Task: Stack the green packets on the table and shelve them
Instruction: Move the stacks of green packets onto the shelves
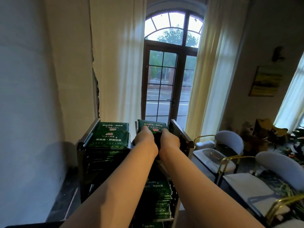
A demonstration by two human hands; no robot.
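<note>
A pale wall (32,96) fills the view toward 9 o'clock. Low down, near 7 o'clock, stands a dark shelf unit (82,158) with a metal rail along its left edge. On the left of its top level sits a tall stack of green packets (110,140). The top packet bears white Chinese characters and a small red emblem, all upside down from here (too soft to read with any certainty).

Just right of it, across a narrow gap, the left hand (144,137) and the right hand (170,139) grasp a second, held stack (153,125) of the same green packets. This one is at the right of the top level, close to the unit's dark side panel (181,135). Each thumb lies on the top packet beside its red emblem, and the fingers curl down over the near end with their tips hidden. Its white lettering is upside down as well. I cannot tell whether this stack rests on the shelf or is carried just above it.

Below the forearms, toward 6 o'clock, more lower packets (159,195) lie piled on another level.

At 12 o'clock an arched, dark-framed glazed door (166,79) shows a road, a fence and trees. A cream curtain (115,63) hangs at either side. Toward 3 o'clock a yellow-toned painting (264,81) hangs on the far wall. Toward 4 o'clock stand two pale padded chairs (228,140) with gold frames.
</note>
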